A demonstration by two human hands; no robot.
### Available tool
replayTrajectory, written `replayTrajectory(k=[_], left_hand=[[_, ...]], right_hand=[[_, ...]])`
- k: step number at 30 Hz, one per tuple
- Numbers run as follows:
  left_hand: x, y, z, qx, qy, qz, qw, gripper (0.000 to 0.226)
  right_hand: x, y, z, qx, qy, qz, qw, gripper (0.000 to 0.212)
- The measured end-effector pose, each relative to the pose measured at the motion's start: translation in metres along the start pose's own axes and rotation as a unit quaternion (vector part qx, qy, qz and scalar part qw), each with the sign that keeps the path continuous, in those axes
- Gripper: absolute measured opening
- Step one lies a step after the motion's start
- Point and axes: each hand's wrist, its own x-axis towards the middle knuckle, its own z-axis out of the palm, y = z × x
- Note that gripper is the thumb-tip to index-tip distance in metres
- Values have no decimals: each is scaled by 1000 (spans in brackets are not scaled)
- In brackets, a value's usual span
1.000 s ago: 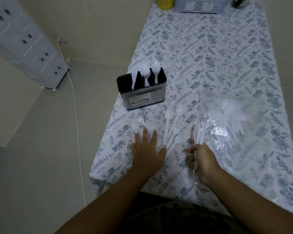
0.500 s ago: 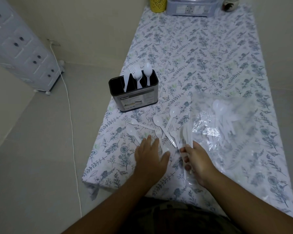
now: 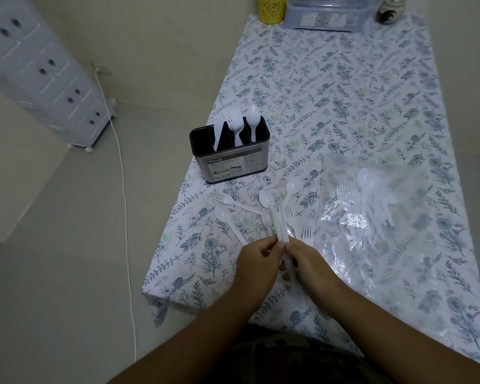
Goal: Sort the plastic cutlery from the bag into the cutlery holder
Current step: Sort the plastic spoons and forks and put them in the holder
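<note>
Between left hand (image 3: 257,263) and right hand (image 3: 306,261), both pinch white cutlery (image 3: 279,223); bag (image 3: 377,206) right.

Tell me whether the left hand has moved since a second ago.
Yes. The left hand lifted off the tablecloth and shifted right, away from the holder, meeting the right hand.

The dark cutlery holder (image 3: 230,159) stands upright near the counter's left edge, with a white knife (image 3: 219,135), forks (image 3: 234,124) and a spoon (image 3: 252,119) upright in separate slots. More white spoons and forks (image 3: 266,206) lie scattered in front of it. The clear plastic bag (image 3: 377,206), to the right, lies flat with cutlery inside.
</note>
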Motion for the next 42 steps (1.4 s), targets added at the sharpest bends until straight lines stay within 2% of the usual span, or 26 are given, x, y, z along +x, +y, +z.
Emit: replayTrajectory(k=[4,7,10,14,19,25,30,35,38,42], left_hand=[[3,-3,-9,-12,12,-18,1000,24],[6,-9,-15,-10,22,-26,999,16],[6,-12,-20,-11,35,-28,999,21],[3,-11,-26,34,27,4,999,22],[2,-4,-34,67,37,63,995,27],[11,-7,-39,37,61,48,996,30],[20,-6,-51,14,49,40,998,25],[43,24,-71,46,69,113,990,22],[67,64,-89,51,80,151,984,19],[99,118,-114,42,91,222,970,16]], right_hand=[[5,3,-3,-49,-29,-21,998,30],[8,1,-6,-121,-33,-30,992,44],[14,3,-8,-168,-26,-48,984,34],[20,6,-7,-223,-5,-80,972,35],[29,5,0,-248,33,-116,961,37],[38,3,11,-319,7,-162,934,38],[49,3,11,-317,4,-198,927,29],[60,-45,18,-300,22,-226,927,24],[69,-99,27,-275,28,-261,925,8],[93,-164,39,-246,42,-312,917,9]])
